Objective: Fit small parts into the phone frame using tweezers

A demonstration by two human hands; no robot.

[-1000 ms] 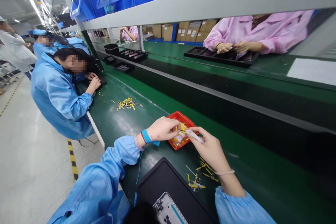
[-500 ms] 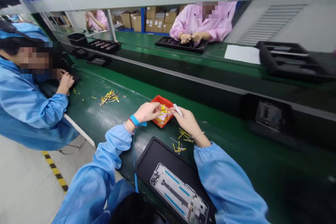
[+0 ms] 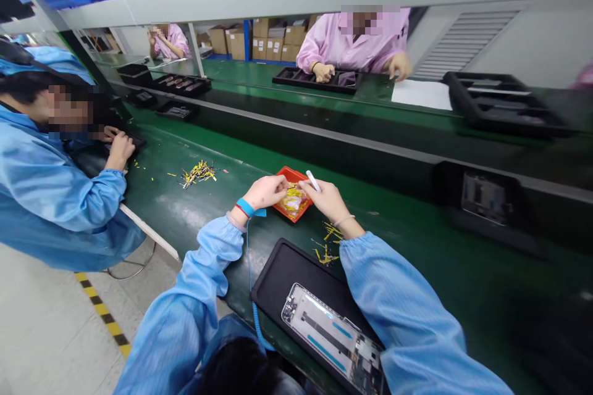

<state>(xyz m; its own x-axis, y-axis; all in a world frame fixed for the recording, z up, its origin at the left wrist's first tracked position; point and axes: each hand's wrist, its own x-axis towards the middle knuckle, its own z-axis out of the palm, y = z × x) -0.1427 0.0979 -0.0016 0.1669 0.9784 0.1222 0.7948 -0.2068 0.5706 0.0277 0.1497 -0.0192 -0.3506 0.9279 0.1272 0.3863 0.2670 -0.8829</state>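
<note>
My left hand [image 3: 266,191] and my right hand [image 3: 325,197] meet over a small red tray [image 3: 291,175] filled with yellow and pink bits. Fingers of my left hand pinch something small at the tray that I cannot make out. In my right hand a white pen-like tool [image 3: 314,181] sticks up between the closed fingers. A blue wrist strap [image 3: 245,206] with a coiled cord circles my left wrist. Close in front of me a black tray [image 3: 282,268] carries a phone frame [image 3: 333,339].
Yellow scraps [image 3: 328,245] lie by my right wrist, another pile [image 3: 199,172] to the left. A co-worker in blue [image 3: 50,179] works at my left. Across the green conveyor [image 3: 417,259], people in pink [image 3: 354,40] handle black trays [image 3: 503,102].
The view swung right and tilted down, bringing the phone frame fully into sight. My hands stayed together at the red tray. The person opposite moved one hand to the white sheet.
</note>
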